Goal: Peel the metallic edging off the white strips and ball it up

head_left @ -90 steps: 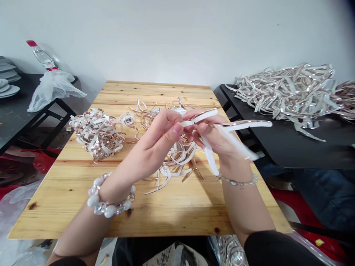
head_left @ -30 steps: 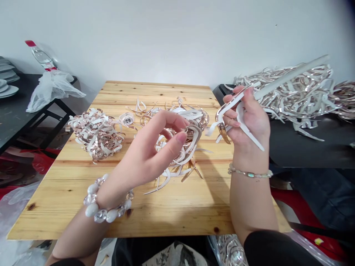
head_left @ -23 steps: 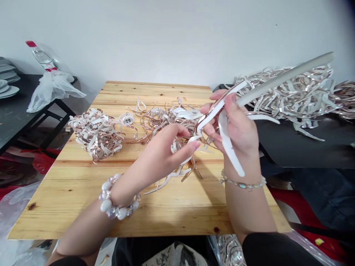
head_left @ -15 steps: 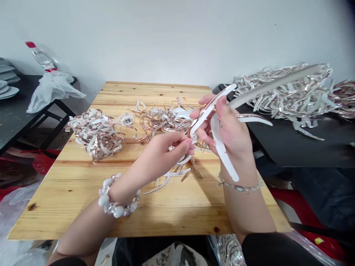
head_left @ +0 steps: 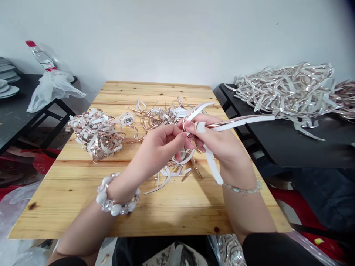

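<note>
My right hand (head_left: pixel 219 135) grips several curved strips (head_left: pixel 244 121), white on one face and shiny rose gold on the other. One strip points right, one curls up and away, and one hangs down by the wrist. My left hand (head_left: pixel 163 144) meets it over the table, thumb and fingers pinched at the near ends of the strips. Exactly where its fingertips grip is partly hidden. Beneath both hands lies a loose tangle of similar strips (head_left: pixel 163 120). Left of it sits a crumpled bunch of shorter white and rose-gold pieces (head_left: pixel 98 135), beside a small white roll (head_left: pixel 127 119).
The wooden table (head_left: pixel 69 207) stands against a wall. On the right, a black table (head_left: pixel 299 151) bears a large heap of strips (head_left: pixel 291 90). A bottle (head_left: pixel 41 57), a white plastic bag (head_left: pixel 54 90) and stacked white plates (head_left: pixel 8 90) rest at the left.
My right hand has turned inward and the strips have swung lower. The long strip that pointed up right no longer shows there. My left hand stays pinched close to it.
</note>
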### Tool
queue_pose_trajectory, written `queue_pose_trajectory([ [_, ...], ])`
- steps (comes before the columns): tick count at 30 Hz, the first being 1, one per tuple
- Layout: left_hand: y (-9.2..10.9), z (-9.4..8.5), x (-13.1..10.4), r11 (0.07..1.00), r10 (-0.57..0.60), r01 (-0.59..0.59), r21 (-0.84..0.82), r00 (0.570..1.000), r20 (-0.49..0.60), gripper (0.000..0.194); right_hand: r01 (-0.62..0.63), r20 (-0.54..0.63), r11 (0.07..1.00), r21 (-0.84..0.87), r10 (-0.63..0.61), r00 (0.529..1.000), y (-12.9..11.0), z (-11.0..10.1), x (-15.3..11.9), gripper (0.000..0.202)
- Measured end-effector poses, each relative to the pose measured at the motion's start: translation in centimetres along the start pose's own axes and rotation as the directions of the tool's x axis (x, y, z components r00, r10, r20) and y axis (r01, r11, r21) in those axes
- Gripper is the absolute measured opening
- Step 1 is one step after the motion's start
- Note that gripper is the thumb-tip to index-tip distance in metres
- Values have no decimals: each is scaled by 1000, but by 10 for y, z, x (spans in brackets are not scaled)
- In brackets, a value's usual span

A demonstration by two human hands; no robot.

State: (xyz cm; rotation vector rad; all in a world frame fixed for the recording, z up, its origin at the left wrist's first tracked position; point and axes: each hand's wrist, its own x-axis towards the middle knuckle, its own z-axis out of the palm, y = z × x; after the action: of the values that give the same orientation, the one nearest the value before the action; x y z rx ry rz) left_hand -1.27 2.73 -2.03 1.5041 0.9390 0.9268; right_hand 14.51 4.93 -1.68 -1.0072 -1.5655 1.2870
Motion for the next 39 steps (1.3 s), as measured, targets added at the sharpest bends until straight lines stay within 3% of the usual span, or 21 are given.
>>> queue_pose_trajectory([
  [12,-1,0,-5,998,62,-64,20,996,60,17,13,-53,982,187,-3,999,4,-2,5,21],
  [16,1,1,-7,993,107,-112,43,989,105,17,5,-6,968,249,-4,1000,4,-3,6,25],
  [24,3,1,-14,881,273,-354,314,922,274,12,-96,66,936,338,78,995,5,-5,7,16],
  [32,3,5,-15,838,365,-483,255,843,395,19,-191,81,913,361,173,981,5,-6,7,17],
  [39,4,8,-17,795,397,-550,257,791,466,13,-225,114,905,361,196,974,9,-12,13,19],
])
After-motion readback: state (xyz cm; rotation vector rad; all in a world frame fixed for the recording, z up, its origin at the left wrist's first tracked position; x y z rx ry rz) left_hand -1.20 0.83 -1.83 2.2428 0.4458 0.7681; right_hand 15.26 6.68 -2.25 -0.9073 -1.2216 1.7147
